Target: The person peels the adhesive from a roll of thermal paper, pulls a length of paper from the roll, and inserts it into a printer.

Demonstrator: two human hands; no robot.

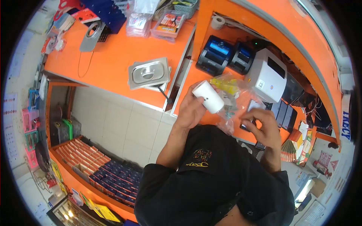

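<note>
My left hand (pixel 191 111) is wrapped round a white paper roll (pixel 208 96), which is tilted, with small dark marks on its side. Beside the roll, a crumpled clear plastic bag (pixel 230 98) with yellow print lies on the orange counter. Curled with thumb and index finger close together, my right hand (pixel 264 127) hovers over the counter's near edge, to the right of the bag. Whatever its fingertips may hold is hidden or too small to make out.
Two black printers (pixel 214 55) and a white label printer (pixel 267 75) stand behind the bag. Stacked steel trays with a lid (pixel 149 73) sit on the left orange table (pixel 109 71). Below left is a shelf of small boxes (pixel 113 179). Another paper roll (pixel 217 22) stands at the back.
</note>
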